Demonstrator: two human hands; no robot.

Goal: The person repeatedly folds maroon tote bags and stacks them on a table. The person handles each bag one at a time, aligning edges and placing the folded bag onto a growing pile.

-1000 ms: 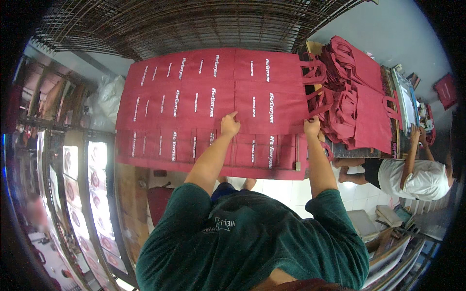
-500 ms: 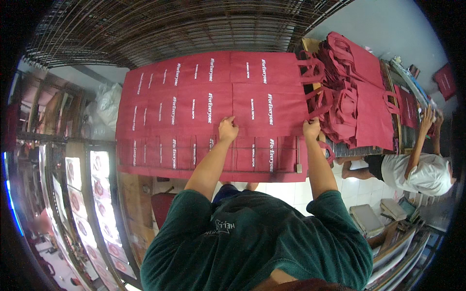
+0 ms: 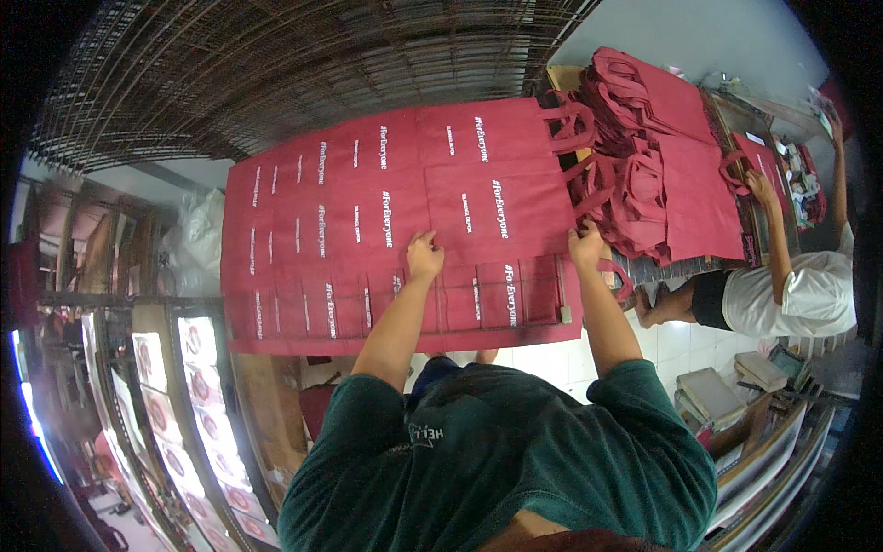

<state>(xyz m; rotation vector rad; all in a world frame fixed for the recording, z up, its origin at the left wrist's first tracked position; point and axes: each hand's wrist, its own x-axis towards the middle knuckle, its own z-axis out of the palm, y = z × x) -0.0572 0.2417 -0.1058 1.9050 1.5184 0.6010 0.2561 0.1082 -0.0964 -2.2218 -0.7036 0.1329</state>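
Observation:
A dark red tote bag [image 3: 529, 207] with white print lies at the front of overlapping rows of similar bags. My left hand [image 3: 425, 257] has its fingers pinched on this bag's near left corner. At the near right corner, beside the handles, my right hand [image 3: 586, 245] grips the same bag's edge. A lower row of red bags [image 3: 441, 317] lies under a wire rack [image 3: 515, 325] just in front of my body. Another red bag [image 3: 501, 133] with its handles to the right lies beyond the held one.
Stacked red bags [image 3: 699, 202] with loose handles are at the right. Dark wire racks [image 3: 322, 64] hang over the far side. A co-worker in a white shirt [image 3: 800, 294] reaches over a table at the far right. Framed screens [image 3: 773, 460] lean at lower right.
The view has turned slightly. My hands keep their hold on the bag's near edge, almost unmoved. The co-worker's arms have spread apart, one reaching toward the bag stack.

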